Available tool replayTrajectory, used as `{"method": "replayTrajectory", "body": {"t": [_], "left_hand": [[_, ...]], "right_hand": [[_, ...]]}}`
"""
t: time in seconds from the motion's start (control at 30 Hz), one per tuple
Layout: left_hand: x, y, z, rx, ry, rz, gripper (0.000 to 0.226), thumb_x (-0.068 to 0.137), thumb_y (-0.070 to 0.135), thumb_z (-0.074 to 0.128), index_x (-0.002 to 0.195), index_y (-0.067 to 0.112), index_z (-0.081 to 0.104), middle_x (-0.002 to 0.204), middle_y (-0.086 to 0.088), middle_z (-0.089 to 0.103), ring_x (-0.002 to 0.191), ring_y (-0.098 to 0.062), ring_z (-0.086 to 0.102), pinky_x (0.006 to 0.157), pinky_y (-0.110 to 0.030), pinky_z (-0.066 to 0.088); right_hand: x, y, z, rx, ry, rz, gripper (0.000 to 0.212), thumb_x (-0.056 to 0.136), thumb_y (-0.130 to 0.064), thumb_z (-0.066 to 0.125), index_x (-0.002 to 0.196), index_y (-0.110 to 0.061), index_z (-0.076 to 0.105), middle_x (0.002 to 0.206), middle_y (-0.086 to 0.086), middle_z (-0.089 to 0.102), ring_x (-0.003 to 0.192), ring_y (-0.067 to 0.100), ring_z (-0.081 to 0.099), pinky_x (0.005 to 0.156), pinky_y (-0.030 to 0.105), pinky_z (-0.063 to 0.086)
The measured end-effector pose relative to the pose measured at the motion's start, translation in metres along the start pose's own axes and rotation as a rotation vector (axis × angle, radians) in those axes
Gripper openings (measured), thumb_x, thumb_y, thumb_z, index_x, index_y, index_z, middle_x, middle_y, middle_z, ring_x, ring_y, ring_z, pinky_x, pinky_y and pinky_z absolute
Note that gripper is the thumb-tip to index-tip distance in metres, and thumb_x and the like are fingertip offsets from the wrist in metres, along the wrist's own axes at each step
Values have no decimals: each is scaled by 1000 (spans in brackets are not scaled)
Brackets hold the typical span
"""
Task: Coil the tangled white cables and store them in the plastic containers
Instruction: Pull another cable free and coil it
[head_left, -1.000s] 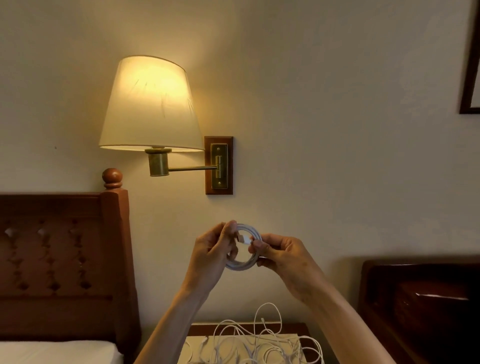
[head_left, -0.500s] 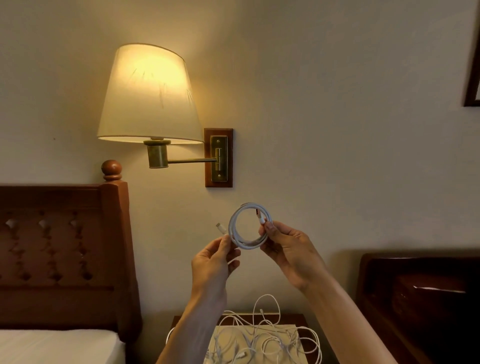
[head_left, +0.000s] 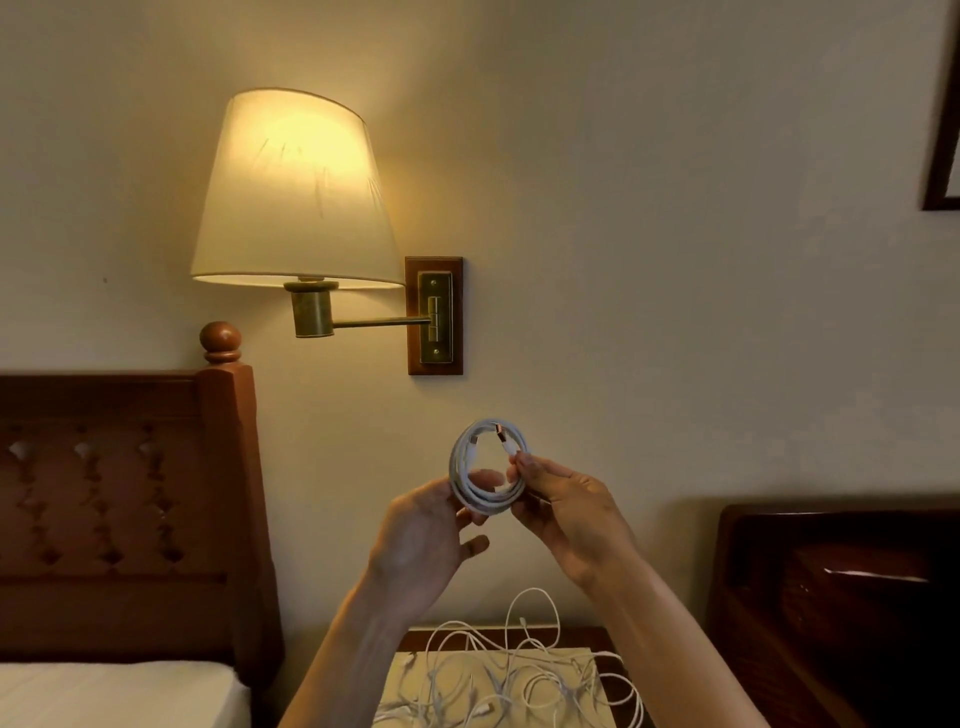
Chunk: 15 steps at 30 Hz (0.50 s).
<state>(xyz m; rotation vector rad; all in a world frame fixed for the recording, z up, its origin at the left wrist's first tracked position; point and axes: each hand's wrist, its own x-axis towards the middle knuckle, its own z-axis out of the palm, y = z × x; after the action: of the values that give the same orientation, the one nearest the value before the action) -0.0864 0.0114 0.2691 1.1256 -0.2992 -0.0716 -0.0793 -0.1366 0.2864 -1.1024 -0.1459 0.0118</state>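
Cream plaster wall fills most of the view, smooth and matt, warmed by a lit wall lamp at about 10 o'clock whose tapered fabric shade sits on a brass arm and a dark wooden back plate. Below it at 8 o'clock stands a reddish carved wooden headboard with a turned ball finial, and a white textured mattress lies at its foot. At 4 o'clock is a dark glossy wooden piece of furniture, and a dark frame corner shows at 2 o'clock. Held up in front of the wall, just below the middle of the view, is the coiled cable: smooth white, wound into a neat round ring of several turns, with a small plug end lying across its upper part. The right hand pinches the ring at its 4 o'clock edge between thumb and fingertips, so the coil stands up and to the left of that grip. The left hand meets the ring at its 7 o'clock edge with thumb and fingertips, its remaining fingers loosely spread. At 6 o'clock, a pale tabletop carries the tangled cables, thin white loops heaped loosely.
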Motion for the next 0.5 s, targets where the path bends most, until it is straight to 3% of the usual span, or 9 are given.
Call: {"method": "replayTrajectory", "body": {"t": [0.13,0.2,0.27,0.33,0.4,0.5], "left_hand": [[-6,0,-1,107,-36,107,55,90,52,29,75,14,65,91,-10,60,96,-26,49,85,-42,30],[-10,7,7,273,-4,183,50,80,63,43,69,18,62,82,-7,57,90,-22,51,83,-39,33],[-12,11,15,433,56,244,40,77,52,66,67,13,63,74,-5,59,79,-13,56,77,-25,41],[-11,14,20,439,100,248,31,85,35,67,66,11,69,64,1,64,65,-4,59,64,-9,44],[-9,12,18,528,174,311,39,90,35,60,58,12,64,54,6,56,53,-2,51,56,-7,40],[-4,-1,16,817,391,524,35,94,33,57,68,12,68,62,7,63,56,-2,58,55,-9,43]], "right_hand": [[-1,4,6,-24,38,-41,21,89,-15,63,98,2,73,78,9,69,75,18,64,76,31,55],[-2,7,7,-37,53,-48,18,89,-15,63,96,-2,74,81,9,71,77,18,66,77,32,56],[-4,10,9,-40,44,-52,18,90,-16,63,97,-5,75,88,11,75,84,20,70,78,31,56],[-6,12,10,-45,47,-62,18,90,-17,63,97,-5,75,91,12,75,87,20,70,78,30,56],[-7,14,11,-58,72,-87,18,89,-18,65,92,-4,76,83,10,73,77,18,68,74,29,55],[-8,16,13,-69,104,-109,17,89,-17,65,89,-3,75,77,9,70,73,18,66,73,30,55]]}}
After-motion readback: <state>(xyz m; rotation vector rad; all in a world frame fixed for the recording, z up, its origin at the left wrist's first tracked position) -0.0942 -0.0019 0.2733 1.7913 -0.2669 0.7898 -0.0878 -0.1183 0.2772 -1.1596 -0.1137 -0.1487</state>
